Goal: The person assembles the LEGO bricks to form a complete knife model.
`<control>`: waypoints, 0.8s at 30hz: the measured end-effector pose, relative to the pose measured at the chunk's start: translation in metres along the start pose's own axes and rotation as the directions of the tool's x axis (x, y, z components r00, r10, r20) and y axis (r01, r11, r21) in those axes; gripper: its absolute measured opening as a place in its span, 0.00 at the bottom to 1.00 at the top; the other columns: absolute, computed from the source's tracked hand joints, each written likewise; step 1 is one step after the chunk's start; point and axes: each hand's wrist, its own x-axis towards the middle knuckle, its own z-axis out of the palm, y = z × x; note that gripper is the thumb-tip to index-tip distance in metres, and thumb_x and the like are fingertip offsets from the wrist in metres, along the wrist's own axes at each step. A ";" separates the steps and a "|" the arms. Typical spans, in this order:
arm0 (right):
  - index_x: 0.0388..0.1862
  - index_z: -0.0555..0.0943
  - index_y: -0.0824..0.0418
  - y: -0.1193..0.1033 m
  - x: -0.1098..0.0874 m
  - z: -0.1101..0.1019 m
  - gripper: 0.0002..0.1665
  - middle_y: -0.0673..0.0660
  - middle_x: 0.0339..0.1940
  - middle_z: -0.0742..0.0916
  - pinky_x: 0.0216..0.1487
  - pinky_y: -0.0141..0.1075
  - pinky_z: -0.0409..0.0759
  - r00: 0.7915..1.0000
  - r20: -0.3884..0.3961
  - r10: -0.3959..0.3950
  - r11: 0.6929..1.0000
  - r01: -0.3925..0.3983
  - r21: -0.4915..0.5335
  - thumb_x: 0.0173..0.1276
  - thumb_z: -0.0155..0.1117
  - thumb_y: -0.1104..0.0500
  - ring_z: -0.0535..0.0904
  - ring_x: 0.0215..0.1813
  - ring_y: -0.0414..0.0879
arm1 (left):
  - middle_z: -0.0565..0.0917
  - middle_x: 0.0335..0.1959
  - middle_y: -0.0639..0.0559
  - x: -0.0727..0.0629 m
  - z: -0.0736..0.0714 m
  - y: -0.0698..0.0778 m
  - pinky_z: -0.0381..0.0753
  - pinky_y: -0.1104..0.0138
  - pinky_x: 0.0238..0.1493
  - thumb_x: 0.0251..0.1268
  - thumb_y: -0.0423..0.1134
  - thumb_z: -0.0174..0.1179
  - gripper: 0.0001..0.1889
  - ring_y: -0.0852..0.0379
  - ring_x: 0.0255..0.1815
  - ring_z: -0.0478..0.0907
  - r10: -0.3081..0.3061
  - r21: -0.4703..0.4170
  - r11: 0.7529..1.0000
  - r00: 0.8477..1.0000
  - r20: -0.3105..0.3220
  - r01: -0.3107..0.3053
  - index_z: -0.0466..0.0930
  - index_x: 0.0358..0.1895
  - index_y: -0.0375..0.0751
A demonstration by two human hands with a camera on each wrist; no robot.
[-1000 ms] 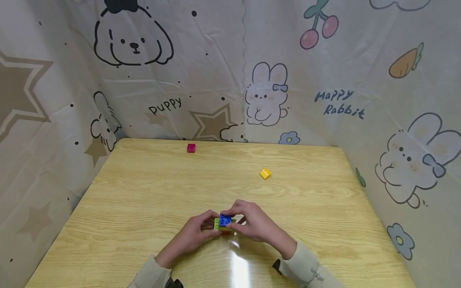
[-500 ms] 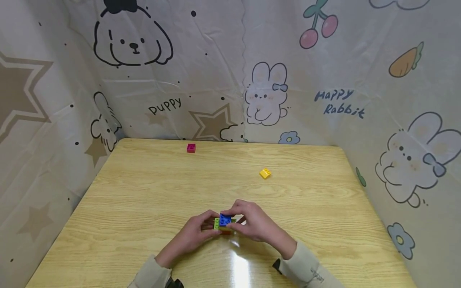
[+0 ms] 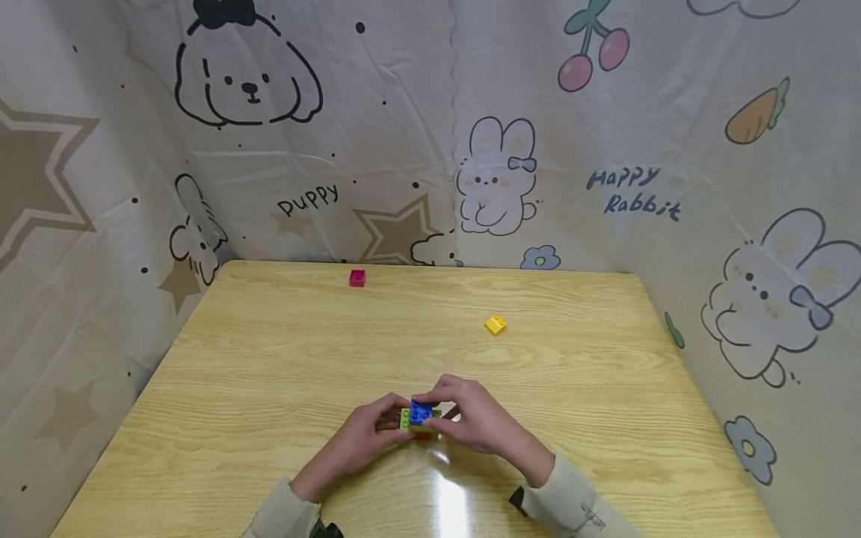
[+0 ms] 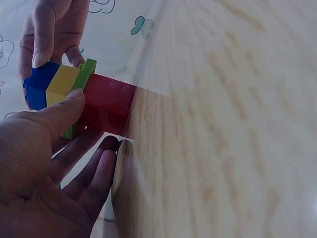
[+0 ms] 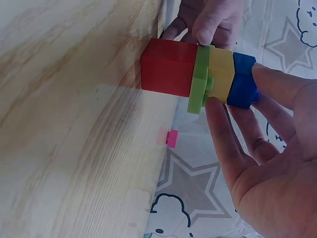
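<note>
A short tower of toy building bricks stands on the table. In the right wrist view, its red brick (image 5: 168, 67) is at the bottom, then a flat green plate (image 5: 199, 79), a yellow brick (image 5: 221, 74) and a blue brick (image 5: 242, 82) on top. My left hand (image 3: 363, 437) holds the tower from the left, its thumb on the green plate's edge in the left wrist view. From the right, my right hand (image 3: 479, 420) pinches the blue brick between thumb and fingers. The green plate sticks out past the yellow brick on both sides.
A magenta brick (image 3: 357, 278) lies near the table's far edge, left of the middle. Closer in and to the right is a loose yellow brick (image 3: 495, 324). Printed curtains (image 3: 403, 112) enclose the back and sides of the wooden table (image 3: 269, 344).
</note>
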 end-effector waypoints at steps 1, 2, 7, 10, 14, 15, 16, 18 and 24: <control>0.62 0.86 0.58 0.000 0.000 0.000 0.21 0.50 0.44 0.84 0.42 0.24 0.86 1.000 -0.002 -0.003 1.000 0.003 0.001 0.71 0.71 0.61 0.84 0.49 0.54 | 0.87 0.54 0.47 0.000 0.000 0.000 0.86 0.67 0.58 0.71 0.43 0.68 0.16 0.49 0.54 0.87 0.000 0.000 1.000 1.000 0.000 0.000 0.80 0.58 0.46; 0.62 0.86 0.58 0.000 0.000 0.000 0.21 0.50 0.44 0.84 0.42 0.24 0.86 1.000 -0.003 -0.005 1.000 0.005 0.003 0.71 0.71 0.62 0.84 0.49 0.54 | 0.87 0.54 0.46 0.000 0.000 0.000 0.86 0.67 0.58 0.71 0.43 0.68 0.16 0.49 0.54 0.87 0.000 0.000 1.000 1.000 0.001 0.000 0.80 0.58 0.46; 0.62 0.85 0.58 0.001 0.000 0.001 0.21 0.50 0.44 0.84 0.43 0.24 0.86 1.000 -0.012 -0.009 1.000 0.009 0.007 0.71 0.71 0.62 0.85 0.49 0.54 | 0.87 0.53 0.47 -0.001 0.000 0.001 0.86 0.66 0.57 0.71 0.43 0.68 0.16 0.49 0.53 0.87 0.002 0.007 1.000 1.000 0.000 -0.002 0.80 0.58 0.46; 0.62 0.85 0.58 0.001 -0.001 0.002 0.21 0.50 0.45 0.84 0.44 0.24 0.86 1.000 -0.017 -0.012 1.000 0.012 0.003 0.71 0.71 0.62 0.85 0.50 0.53 | 0.87 0.53 0.47 0.000 0.000 0.001 0.86 0.66 0.57 0.71 0.43 0.68 0.16 0.49 0.53 0.87 0.002 0.015 1.000 1.000 -0.003 -0.002 0.80 0.58 0.46; 0.63 0.85 0.58 0.002 -0.001 0.003 0.21 0.51 0.46 0.85 0.44 0.24 0.85 0.999 -0.024 -0.021 1.000 0.021 -0.009 0.71 0.71 0.62 0.85 0.50 0.52 | 0.87 0.52 0.47 0.000 0.000 0.000 0.86 0.67 0.57 0.71 0.43 0.68 0.16 0.50 0.52 0.87 0.002 0.024 1.000 1.000 -0.007 -0.002 0.80 0.58 0.46; 0.63 0.85 0.58 0.002 -0.002 0.003 0.21 0.51 0.47 0.85 0.45 0.24 0.85 0.999 -0.025 -0.022 1.000 0.021 -0.012 0.72 0.71 0.62 0.85 0.50 0.52 | 0.87 0.52 0.48 0.000 0.001 0.000 0.86 0.67 0.56 0.71 0.43 0.68 0.16 0.50 0.52 0.87 0.001 0.027 1.000 1.000 -0.007 -0.001 0.80 0.58 0.46; 0.63 0.85 0.58 0.003 -0.002 0.003 0.21 0.51 0.48 0.85 0.45 0.24 0.85 0.999 -0.026 -0.019 1.000 0.019 -0.015 0.72 0.71 0.61 0.85 0.51 0.51 | 0.87 0.53 0.47 0.000 0.001 0.000 0.86 0.67 0.56 0.71 0.43 0.68 0.16 0.50 0.52 0.87 0.002 0.025 1.000 1.000 -0.006 -0.002 0.80 0.58 0.46; 0.63 0.84 0.57 0.003 -0.002 0.003 0.21 0.51 0.49 0.85 0.45 0.24 0.85 1.000 -0.024 -0.014 1.000 0.014 -0.017 0.72 0.71 0.60 0.85 0.51 0.50 | 0.87 0.53 0.47 0.000 0.000 0.001 0.86 0.67 0.57 0.71 0.43 0.68 0.16 0.49 0.53 0.87 0.001 0.020 1.000 1.000 -0.003 -0.001 0.80 0.58 0.45; 0.63 0.84 0.56 0.003 -0.002 0.001 0.22 0.50 0.50 0.86 0.46 0.24 0.85 1.000 -0.021 -0.013 0.999 0.012 -0.048 0.72 0.71 0.57 0.85 0.52 0.49 | 0.87 0.54 0.46 0.000 0.000 0.004 0.86 0.65 0.58 0.71 0.43 0.68 0.17 0.49 0.54 0.87 -0.009 0.017 1.000 1.000 0.004 0.009 0.80 0.58 0.45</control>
